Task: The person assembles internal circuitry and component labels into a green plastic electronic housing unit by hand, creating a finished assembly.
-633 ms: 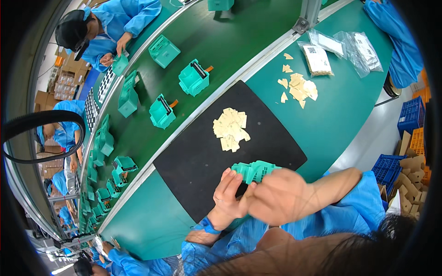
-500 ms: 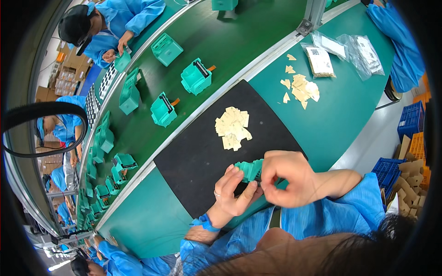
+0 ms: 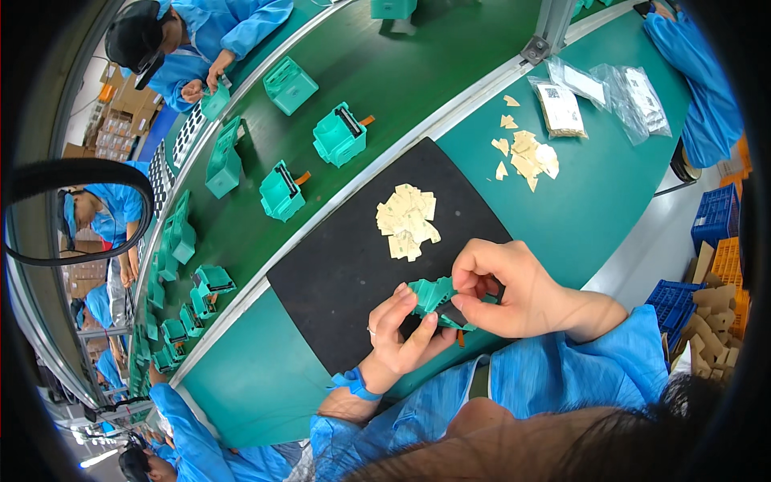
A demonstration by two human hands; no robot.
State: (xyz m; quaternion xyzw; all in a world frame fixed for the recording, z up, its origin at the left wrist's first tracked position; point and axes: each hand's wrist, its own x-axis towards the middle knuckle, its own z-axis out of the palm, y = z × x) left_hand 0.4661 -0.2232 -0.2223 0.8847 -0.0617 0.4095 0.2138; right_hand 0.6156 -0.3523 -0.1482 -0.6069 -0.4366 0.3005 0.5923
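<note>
My left hand (image 3: 399, 339), a ring on one finger and a blue band at the wrist, grips a teal plastic housing (image 3: 432, 294) above the near edge of the black mat (image 3: 329, 283). The housing has a dark strip across it, and an orange ribbon tail (image 3: 461, 339) pokes out below. My right hand (image 3: 506, 287) is pinched at the housing's right side, thumb and forefinger close over the dark strip. Whatever those fingertips hold is hidden. Beyond the hands, a pile of cream adhesive pieces (image 3: 405, 220) lies on the mat.
Several teal housings (image 3: 340, 135) stand on the green conveyor (image 3: 418, 88), past a metal rail. Cream scraps (image 3: 533, 159) and plastic bags (image 3: 560, 108) lie on the table at the right. Co-workers in blue (image 3: 201, 40) sit across the belt and to either side. Crates (image 3: 673, 308) stand at lower right.
My right hand has come up and over onto the housing, its fingers now at the dark strip. The orange tail has come into sight. My left hand keeps its grip.
</note>
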